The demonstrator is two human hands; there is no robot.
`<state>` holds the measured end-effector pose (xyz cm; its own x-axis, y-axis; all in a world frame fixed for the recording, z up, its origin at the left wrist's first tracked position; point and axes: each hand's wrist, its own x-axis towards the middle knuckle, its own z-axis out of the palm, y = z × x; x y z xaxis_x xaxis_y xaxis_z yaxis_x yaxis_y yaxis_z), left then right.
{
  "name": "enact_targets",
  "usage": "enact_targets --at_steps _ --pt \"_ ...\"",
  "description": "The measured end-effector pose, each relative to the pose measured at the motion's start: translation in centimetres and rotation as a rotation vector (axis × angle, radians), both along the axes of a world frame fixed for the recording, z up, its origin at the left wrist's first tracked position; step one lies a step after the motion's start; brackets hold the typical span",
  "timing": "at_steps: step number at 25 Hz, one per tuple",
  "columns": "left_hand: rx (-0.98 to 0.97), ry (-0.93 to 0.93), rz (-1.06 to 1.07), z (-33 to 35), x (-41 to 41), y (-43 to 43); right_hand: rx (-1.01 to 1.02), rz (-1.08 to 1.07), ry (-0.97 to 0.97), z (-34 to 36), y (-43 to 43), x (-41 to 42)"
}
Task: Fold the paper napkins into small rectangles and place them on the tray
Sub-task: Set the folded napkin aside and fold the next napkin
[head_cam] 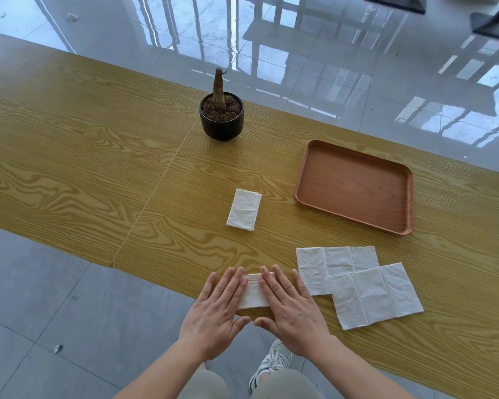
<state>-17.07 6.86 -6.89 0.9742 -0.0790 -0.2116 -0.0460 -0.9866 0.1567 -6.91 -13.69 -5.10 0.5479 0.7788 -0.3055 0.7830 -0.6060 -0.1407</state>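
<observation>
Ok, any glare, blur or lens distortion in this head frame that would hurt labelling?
Head view: strong window glare on the glossy floor only; the table edges bow from the wide angle; both hands, the napkins and the tray are sharp, evenly lit, with soft shadows.

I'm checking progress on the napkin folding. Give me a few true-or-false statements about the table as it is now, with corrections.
1. The tray holds two folded napkins. False: nothing lies in it.
2. Both the left hand and right hand press flat on the napkin being folded. True.
3. One folded napkin lies on the table. True.
4. The two unfolded napkins lie apart. False: they overlap.
</observation>
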Motion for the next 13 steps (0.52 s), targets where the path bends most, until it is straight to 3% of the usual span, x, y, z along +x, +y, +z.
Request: enact_targets --at_steps 6,13 --pt "0.019 -0.008 -0.017 0.0 -0.8 0.7 -0.048 -0.059 -0.003 0.4 -1.5 0.3" --pt "0.023 0.014 -0.02 0.1 -0.7 0.6 0.028 -0.035 -0.009 -0.4 -2.0 -0.4"
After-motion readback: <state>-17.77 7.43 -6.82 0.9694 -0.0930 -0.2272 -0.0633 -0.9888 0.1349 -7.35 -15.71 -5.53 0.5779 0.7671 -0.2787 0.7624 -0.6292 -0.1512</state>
